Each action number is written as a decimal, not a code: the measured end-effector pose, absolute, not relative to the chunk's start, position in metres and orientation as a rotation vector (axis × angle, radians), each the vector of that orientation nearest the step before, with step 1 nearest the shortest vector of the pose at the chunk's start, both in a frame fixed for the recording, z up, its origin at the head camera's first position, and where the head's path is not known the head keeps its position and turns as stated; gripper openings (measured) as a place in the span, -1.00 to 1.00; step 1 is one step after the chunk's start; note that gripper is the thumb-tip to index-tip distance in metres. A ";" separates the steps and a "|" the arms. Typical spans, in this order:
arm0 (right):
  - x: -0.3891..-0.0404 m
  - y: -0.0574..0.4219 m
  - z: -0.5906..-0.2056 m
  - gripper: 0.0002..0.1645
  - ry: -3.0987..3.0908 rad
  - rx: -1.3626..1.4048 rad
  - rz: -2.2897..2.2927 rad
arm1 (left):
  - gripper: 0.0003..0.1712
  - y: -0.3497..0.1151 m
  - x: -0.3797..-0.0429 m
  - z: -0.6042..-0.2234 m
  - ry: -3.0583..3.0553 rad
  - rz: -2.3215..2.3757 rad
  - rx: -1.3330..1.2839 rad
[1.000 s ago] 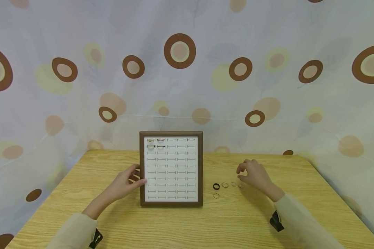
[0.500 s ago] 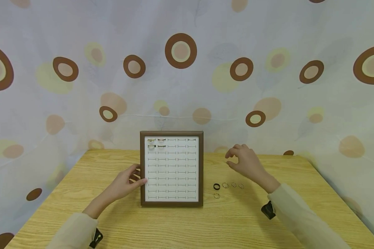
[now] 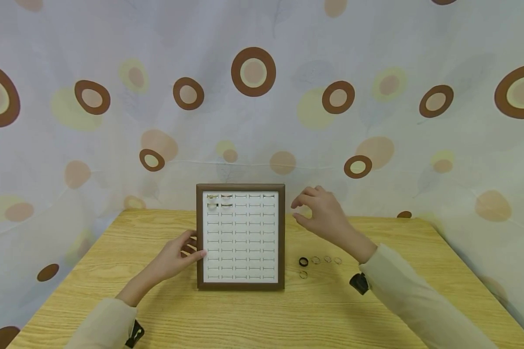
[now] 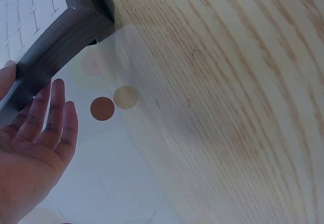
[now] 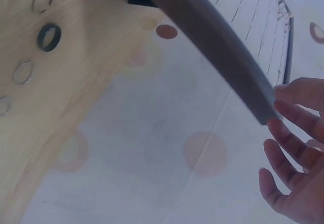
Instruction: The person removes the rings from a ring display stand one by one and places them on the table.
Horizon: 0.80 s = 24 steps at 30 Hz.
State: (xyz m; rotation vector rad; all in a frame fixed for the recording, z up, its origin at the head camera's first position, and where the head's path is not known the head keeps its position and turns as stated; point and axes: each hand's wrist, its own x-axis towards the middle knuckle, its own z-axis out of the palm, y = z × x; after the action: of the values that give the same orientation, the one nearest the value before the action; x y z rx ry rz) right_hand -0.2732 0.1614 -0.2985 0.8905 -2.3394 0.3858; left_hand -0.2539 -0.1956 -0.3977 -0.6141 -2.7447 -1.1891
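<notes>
A ring display board (image 3: 240, 237) with a white slotted face and brown frame stands tilted up on the table in the head view. My left hand (image 3: 174, 259) grips its left edge, thumb on the front, fingers behind; the left wrist view shows this hand (image 4: 38, 143) at the frame. Several rings (image 3: 218, 205) sit in the upper left slots. Beside the board's upper right edge, my right hand (image 3: 320, 213) is raised, thumb and index finger apart with nothing visible between them. In the right wrist view its fingertips overlap the frame's corner (image 5: 258, 102).
On the wooden table (image 3: 244, 317), right of the board, lie a black ring (image 3: 303, 261) and several thin silver rings, including one ring (image 3: 303, 275) nearer the front. A patterned cloth (image 3: 262, 121) hangs behind the table.
My right hand has moved up and left from above the loose rings to beside the board's upper right edge. My left hand and the board stay put.
</notes>
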 end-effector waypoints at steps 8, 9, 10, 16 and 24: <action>-0.273 0.134 -0.296 -0.85 -2.337 0.946 0.375 | -0.46 -0.196 -0.254 -0.399 -2.735 -1.179 -0.628; -0.274 0.131 -0.296 -0.85 -2.340 0.948 0.370 | -0.46 -0.196 -0.254 -0.400 -2.737 -1.180 -0.628; -0.274 0.128 -0.296 -0.85 -2.343 0.950 0.365 | -0.46 -0.196 -0.254 -0.400 -2.736 -1.181 -0.628; -0.274 0.106 -0.297 -0.87 -2.359 0.976 0.335 | -0.44 -0.196 -0.254 -0.400 -2.741 -1.180 -0.617; -0.275 0.077 -0.297 -0.88 -2.422 0.977 0.290 | -0.44 -0.195 -0.253 -0.398 -2.743 -1.191 -0.613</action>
State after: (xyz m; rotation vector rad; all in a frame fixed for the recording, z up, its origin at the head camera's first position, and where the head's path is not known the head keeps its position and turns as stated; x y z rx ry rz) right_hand -0.2747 0.0775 -0.2968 0.9770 -2.4223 0.2902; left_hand -0.2533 -0.1954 -0.3976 -0.6131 -2.7435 -1.1907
